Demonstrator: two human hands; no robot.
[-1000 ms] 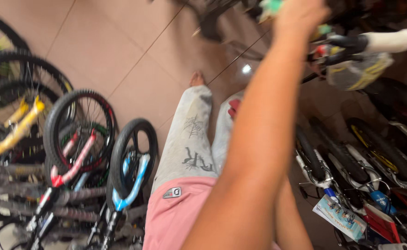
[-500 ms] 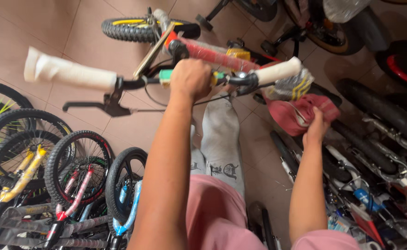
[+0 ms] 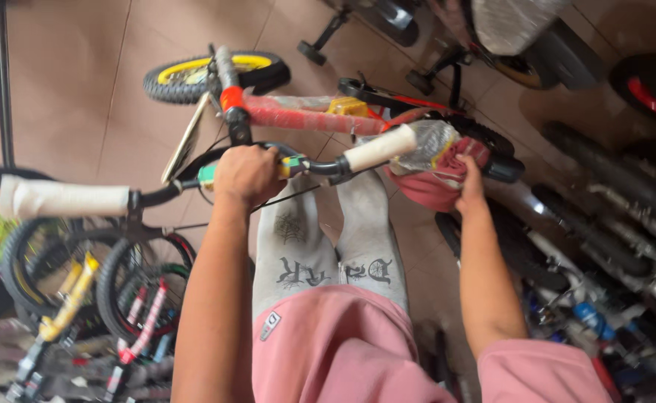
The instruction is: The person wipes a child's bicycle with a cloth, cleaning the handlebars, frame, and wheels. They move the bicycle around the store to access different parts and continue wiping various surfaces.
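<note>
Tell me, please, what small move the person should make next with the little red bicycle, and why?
Probably lower the rear end to the floor. The left hand grips the middle of the handlebar, the right hand holds the wrapped saddle, and the red bicycle seems tilted, its front wheel near the tiled floor.

Both arms are reaching forward and away from the body, bare from the pink sleeves down. The left hand (image 3: 247, 175) is curling into a closed fist, knuckles up, wrist straight, forearm running long up the middle of the view. The right hand (image 3: 468, 183) is sitting farther right, fingers wrapping closed, with its forearm angling up from the bent elbow.
</note>
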